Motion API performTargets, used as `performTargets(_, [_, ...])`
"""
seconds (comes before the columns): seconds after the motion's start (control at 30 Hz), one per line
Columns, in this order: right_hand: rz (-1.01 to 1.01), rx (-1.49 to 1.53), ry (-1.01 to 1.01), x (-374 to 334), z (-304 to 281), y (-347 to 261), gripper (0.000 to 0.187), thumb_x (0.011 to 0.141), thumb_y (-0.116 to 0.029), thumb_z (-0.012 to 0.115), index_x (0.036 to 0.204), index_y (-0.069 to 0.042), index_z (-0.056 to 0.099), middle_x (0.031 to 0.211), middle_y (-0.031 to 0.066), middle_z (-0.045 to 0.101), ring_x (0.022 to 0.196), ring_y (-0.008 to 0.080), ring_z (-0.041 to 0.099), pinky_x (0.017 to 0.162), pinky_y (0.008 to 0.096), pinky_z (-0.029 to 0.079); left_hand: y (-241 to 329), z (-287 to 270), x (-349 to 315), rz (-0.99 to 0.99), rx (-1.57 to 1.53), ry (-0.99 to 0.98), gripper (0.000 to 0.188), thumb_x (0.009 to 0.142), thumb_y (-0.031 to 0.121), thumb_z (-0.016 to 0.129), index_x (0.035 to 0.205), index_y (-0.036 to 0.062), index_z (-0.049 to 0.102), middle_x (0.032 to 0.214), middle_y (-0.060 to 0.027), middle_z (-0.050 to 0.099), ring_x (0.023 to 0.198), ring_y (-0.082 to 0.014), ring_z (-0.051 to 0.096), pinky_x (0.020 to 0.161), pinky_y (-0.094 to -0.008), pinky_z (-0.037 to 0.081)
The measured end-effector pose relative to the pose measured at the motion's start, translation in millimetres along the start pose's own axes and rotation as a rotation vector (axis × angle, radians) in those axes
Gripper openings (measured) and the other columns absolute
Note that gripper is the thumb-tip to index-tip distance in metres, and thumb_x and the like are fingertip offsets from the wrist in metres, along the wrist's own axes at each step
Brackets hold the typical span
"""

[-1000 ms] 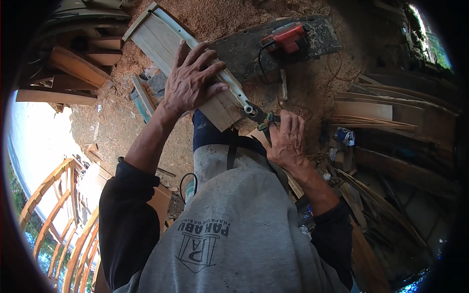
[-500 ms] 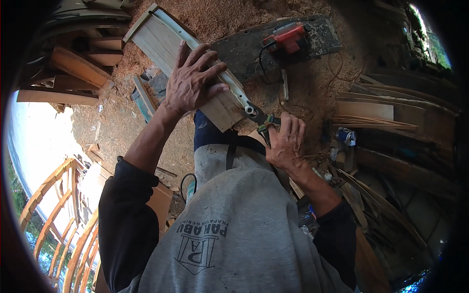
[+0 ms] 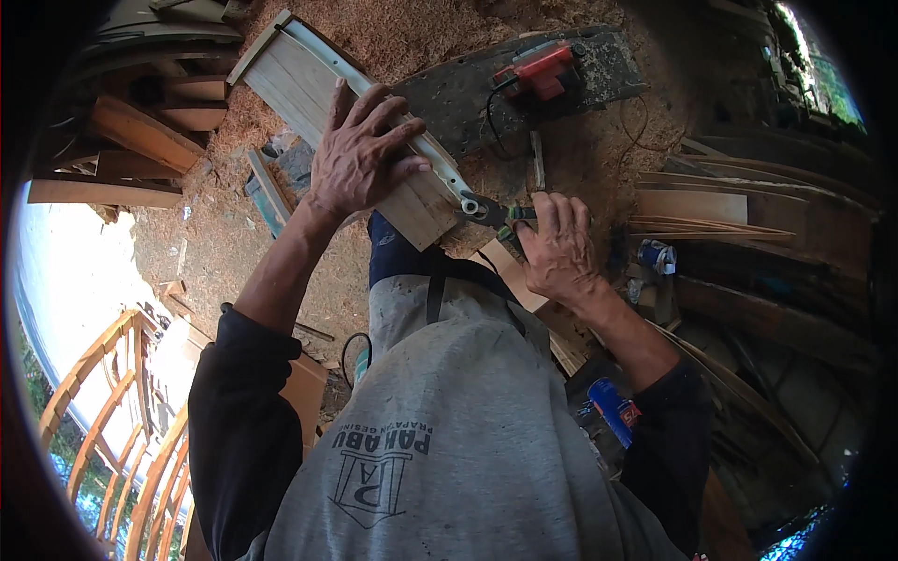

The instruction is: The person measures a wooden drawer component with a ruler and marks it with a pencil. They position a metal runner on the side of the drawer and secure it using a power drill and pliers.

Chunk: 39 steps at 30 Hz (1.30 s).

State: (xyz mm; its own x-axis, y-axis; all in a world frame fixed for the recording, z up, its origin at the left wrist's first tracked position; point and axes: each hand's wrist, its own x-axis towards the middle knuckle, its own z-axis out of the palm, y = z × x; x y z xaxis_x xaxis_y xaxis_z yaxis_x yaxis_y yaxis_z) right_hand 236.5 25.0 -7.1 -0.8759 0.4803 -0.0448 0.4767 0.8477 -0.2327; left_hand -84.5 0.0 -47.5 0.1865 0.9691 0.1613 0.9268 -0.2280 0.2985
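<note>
Slanting away to the upper left is a pale wooden drawer [image 3: 290, 89], its long edge fitted with a white metal drawer slide [image 3: 447, 168]. My left hand [image 3: 360, 159] lies on the drawer with its fingers spread flat across the wood toward the slide, pressing on it. A small roller [image 3: 470, 207] sits at the slide's near end. Dark pliers [image 3: 491, 213] with green and black handles reach to that end, their jaws at the roller. My right hand [image 3: 561, 248] is closed round the pliers' handles; part of the handles is hidden by the fingers.
A red power tool [image 3: 538, 73] with a dark cord rests on a dark board [image 3: 449, 103] beyond the drawer. Wood shavings [image 3: 402, 33] cover the ground. Planks are piled at left [image 3: 145, 131] and right [image 3: 711, 206]. A blue can or tube [image 3: 613, 409] lies by my right forearm.
My right hand has shifted slightly to the right and turned on the pliers. Beside my right forearm, the blue can or tube has come into view. My left hand stays on the drawer.
</note>
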Motion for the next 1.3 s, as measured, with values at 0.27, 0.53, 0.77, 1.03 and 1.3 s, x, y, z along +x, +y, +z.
performTargets(0.27, [0.204,-0.034,0.062,-12,20,-36,0.03,0.078,-0.016,0.066,0.103,-0.001,0.072,0.114,0.0202,0.047,0.111,0.0381,0.046,0.097,0.0538,0.036,0,1,-2,-0.014,0.032,-0.01,0.057,0.091,0.067,0.054,0.125,0.0239,0.069,0.134,-0.0074,0.059,0.142,-0.0288,0.041,0.126,-0.0589,0.009])
performTargets(0.53, [0.412,0.043,0.007,-18,26,-58,0.027,0.083,-0.017,0.062,0.103,-0.002,0.071,0.114,0.0209,0.047,0.111,0.0391,0.045,0.099,0.0545,0.036,7,10,3,-0.041,-0.015,0.037,0.054,0.089,0.063,0.06,0.119,0.0196,0.072,0.133,-0.0094,0.06,0.139,-0.0327,0.043,0.124,-0.0603,0.012])
performTargets(0.77, [-0.072,-0.158,-0.061,14,-13,40,0.027,0.084,-0.02,0.063,0.101,-0.001,0.07,0.115,0.0193,0.048,0.113,0.0373,0.047,0.099,0.0536,0.036,6,5,4,-0.021,0.03,0.023,0.053,0.089,0.062,0.059,0.122,0.0217,0.071,0.133,-0.0086,0.06,0.141,-0.0306,0.042,0.125,-0.0598,0.01])
performTargets(1.03, [0.62,0.088,-0.126,-17,25,-68,0.035,0.082,-0.018,0.066,0.11,0.004,0.065,0.117,0.0203,0.047,0.116,0.0386,0.046,0.103,0.0541,0.035,23,18,12,-0.091,0.041,0.043,0.054,0.092,0.064,0.055,0.124,0.0221,0.07,0.133,-0.0066,0.059,0.141,-0.0287,0.041,0.125,-0.0605,0.01])
performTargets(1.3, [0.386,-0.061,0.133,-40,12,-19,0.03,0.101,-0.012,0.048,0.12,0.005,0.063,0.156,0.0178,0.038,0.148,0.0377,0.03,0.119,0.0672,0.018,36,11,9,0.005,0.043,0.053,0.05,0.093,0.049,0.062,0.134,0.0207,0.063,0.135,-0.0083,0.058,0.143,-0.0292,0.041,0.124,-0.0635,0.007])
